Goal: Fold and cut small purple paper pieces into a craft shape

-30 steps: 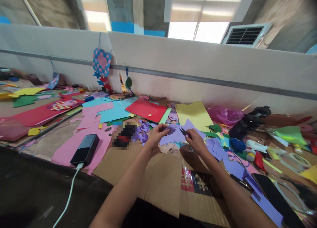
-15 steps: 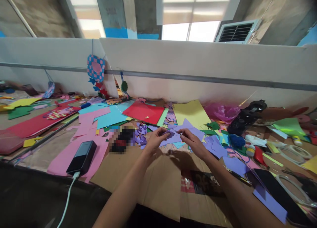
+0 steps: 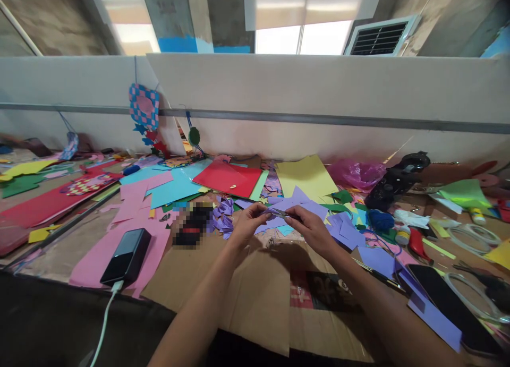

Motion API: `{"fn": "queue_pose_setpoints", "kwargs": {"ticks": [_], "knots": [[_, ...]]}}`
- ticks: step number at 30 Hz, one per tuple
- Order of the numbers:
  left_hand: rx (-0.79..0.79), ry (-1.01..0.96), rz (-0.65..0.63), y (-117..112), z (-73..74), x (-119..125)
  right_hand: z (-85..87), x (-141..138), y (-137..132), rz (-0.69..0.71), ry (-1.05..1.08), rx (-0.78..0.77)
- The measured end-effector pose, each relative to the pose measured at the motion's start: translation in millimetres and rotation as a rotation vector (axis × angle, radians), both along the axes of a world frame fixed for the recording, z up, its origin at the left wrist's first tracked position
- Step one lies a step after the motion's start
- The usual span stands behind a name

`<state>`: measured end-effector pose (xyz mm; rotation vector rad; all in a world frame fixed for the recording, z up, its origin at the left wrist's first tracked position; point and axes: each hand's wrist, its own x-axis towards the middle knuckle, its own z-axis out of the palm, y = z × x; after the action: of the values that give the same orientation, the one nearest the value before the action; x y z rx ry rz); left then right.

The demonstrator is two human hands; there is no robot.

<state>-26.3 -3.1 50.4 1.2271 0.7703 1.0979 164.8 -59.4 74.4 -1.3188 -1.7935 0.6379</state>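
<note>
My left hand pinches one end of a small purple piece of paper between thumb and fingers. At its other end, the fingertips of my right hand close on the same piece. It appears narrow and is held just above the work surface; its exact fold is too small to make out. Behind it lie larger purple paper sheets. Crumpled or folded purple pieces are heaped left of my left hand, and more purple sheets lie right of my right hand.
Cardboard lies beneath my forearms. A power bank with a white cable rests on pink paper at left. Red and yellow sheets lie behind. At right are a phone, a pen and blue yarn.
My hands stay close together on the paper, which now shows as a narrow, edge-on strip. My right fingers have closed in more around its end. The view has shifted slightly.
</note>
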Motion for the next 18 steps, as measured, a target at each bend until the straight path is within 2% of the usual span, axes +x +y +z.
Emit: {"fn": "queue_pose_setpoints", "kwargs": {"ticks": [18], "knots": [[0.037, 0.014, -0.005, 1.3, -1.4, -1.0, 0.9, -1.9, -1.2, -0.030, -0.046, 0.073]]}}
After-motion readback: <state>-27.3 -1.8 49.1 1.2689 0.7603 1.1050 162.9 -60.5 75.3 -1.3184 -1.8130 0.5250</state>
